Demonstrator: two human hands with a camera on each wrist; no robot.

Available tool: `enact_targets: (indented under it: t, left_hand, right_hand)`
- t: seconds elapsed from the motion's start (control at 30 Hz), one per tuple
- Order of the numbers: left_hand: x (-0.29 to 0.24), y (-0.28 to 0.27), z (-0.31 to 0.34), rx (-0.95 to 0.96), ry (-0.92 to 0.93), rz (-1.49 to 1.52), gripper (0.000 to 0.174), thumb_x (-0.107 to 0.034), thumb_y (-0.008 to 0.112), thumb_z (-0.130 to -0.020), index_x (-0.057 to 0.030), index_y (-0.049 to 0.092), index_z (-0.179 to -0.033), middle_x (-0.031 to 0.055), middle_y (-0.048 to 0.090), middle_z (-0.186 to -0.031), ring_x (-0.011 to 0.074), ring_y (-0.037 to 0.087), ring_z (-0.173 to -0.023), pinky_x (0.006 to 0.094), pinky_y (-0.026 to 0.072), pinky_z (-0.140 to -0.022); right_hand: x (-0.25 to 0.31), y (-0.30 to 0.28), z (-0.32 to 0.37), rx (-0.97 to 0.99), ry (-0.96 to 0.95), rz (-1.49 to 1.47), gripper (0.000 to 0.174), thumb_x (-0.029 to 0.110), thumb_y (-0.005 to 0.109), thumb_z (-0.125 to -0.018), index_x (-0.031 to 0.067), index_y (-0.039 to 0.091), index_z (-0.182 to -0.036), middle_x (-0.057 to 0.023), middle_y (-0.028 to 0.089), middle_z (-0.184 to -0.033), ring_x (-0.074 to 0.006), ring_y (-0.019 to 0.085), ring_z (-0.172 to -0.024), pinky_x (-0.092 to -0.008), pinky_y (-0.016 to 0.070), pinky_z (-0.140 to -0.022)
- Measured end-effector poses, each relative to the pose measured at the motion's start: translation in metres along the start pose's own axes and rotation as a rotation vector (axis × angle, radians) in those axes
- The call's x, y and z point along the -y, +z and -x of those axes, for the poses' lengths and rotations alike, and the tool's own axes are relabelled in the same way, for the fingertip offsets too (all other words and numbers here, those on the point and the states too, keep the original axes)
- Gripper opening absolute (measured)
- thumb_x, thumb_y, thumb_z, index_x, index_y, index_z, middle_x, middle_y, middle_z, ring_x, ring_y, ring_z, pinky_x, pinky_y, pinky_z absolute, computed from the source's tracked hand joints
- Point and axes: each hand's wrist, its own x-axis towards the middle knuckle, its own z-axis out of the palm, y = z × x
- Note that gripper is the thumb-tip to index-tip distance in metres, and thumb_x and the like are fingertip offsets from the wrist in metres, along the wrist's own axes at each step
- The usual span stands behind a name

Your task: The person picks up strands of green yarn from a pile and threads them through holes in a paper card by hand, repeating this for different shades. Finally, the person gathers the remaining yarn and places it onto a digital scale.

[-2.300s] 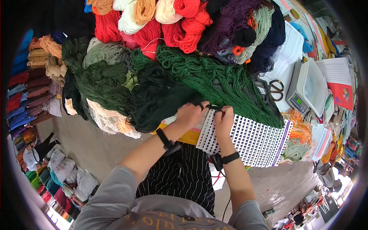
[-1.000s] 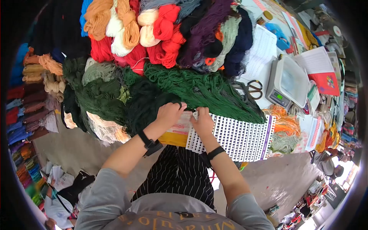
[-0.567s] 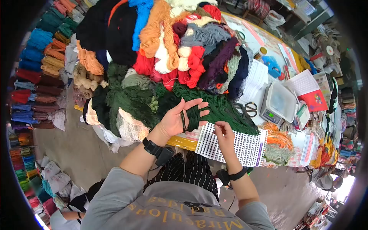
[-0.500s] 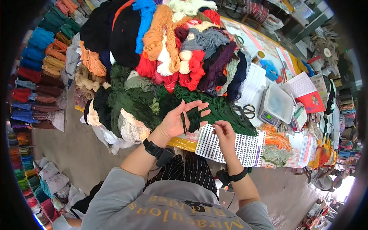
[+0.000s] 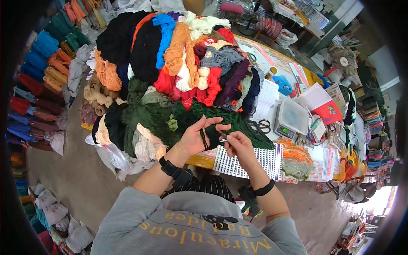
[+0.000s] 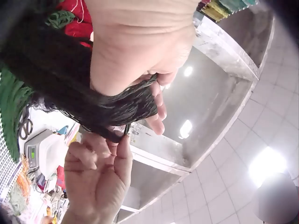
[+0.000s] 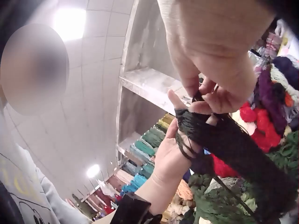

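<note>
Dark yarn [image 7: 229,140] is hanging in loops over the left hand [image 5: 194,139], fingers loosely spread, near the table's [image 5: 200,161] front edge; the right hand [image 5: 241,148] is pinching strands. Probably behaving light, limp, snag-prone; gathering whole loops should be beating tugging single strands.

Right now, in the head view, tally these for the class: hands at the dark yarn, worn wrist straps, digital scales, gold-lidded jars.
Hands at the dark yarn: 2, left hand and right hand
Wrist straps: 2
Digital scale: 1
Gold-lidded jar: 1
Total: 6
</note>
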Motion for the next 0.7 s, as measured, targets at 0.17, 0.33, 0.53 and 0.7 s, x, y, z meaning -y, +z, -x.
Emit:
enact_targets:
  t: [0.17, 0.33, 0.53, 0.7]
  left_hand:
    - [-0.006, -0.022, 0.004, -0.011, -0.196, -0.161, 0.049, -0.043, 0.034, -0.1, -0.0021, 0.058, -0.114, 0.0134, 0.064, -0.094, 0.0288, 0.056, -0.101, 0.0383, 0.0481, -0.079]
    - [-0.029, -0.093, 0.028, -0.341, -0.348, -0.16, 0.043, -0.052, 0.049, -0.093, -0.0174, 0.043, -0.068, -0.0073, 0.026, -0.056, 0.0046, 0.023, -0.045, 0.0189, 0.0148, -0.037]
    - [-0.072, -0.227, 0.082, -0.737, -0.023, 0.059, 0.034, -0.043, 0.049, -0.096, -0.0136, 0.05, -0.079, -0.0061, 0.031, -0.054, 0.0067, 0.029, -0.045, 0.0218, 0.0217, -0.038]
    - [-0.074, -0.262, 0.101, -0.905, 0.217, 0.051, 0.037, -0.043, 0.043, -0.099, -0.0114, 0.052, -0.08, -0.0043, 0.036, -0.056, 0.0089, 0.031, -0.047, 0.0244, 0.0252, -0.041]
  right_hand:
    - [0.023, -0.031, 0.018, -0.094, -0.202, 0.318, 0.015, 0.019, 0.059, -0.092, 0.0046, 0.059, -0.093, 0.0004, 0.056, -0.065, -0.0061, 0.051, -0.056, -0.0197, 0.0391, -0.052]
    - [0.126, -0.094, 0.048, -0.413, -0.603, 0.137, 0.017, 0.022, 0.055, -0.096, 0.0068, 0.057, -0.09, -0.0036, 0.061, -0.078, -0.013, 0.063, -0.07, -0.0208, 0.0456, -0.059]
    - [0.245, -0.191, 0.084, -0.364, -0.926, 0.186, 0.019, 0.02, 0.049, -0.099, 0.0031, 0.056, -0.093, -0.0077, 0.063, -0.093, -0.0233, 0.064, -0.097, -0.0307, 0.0515, -0.085]
    - [0.311, -0.24, 0.096, -0.272, -1.014, 0.242, 0.017, 0.018, 0.051, -0.098, 0.0025, 0.057, -0.098, -0.0133, 0.063, -0.11, -0.0291, 0.058, -0.114, -0.0371, 0.0479, -0.098]
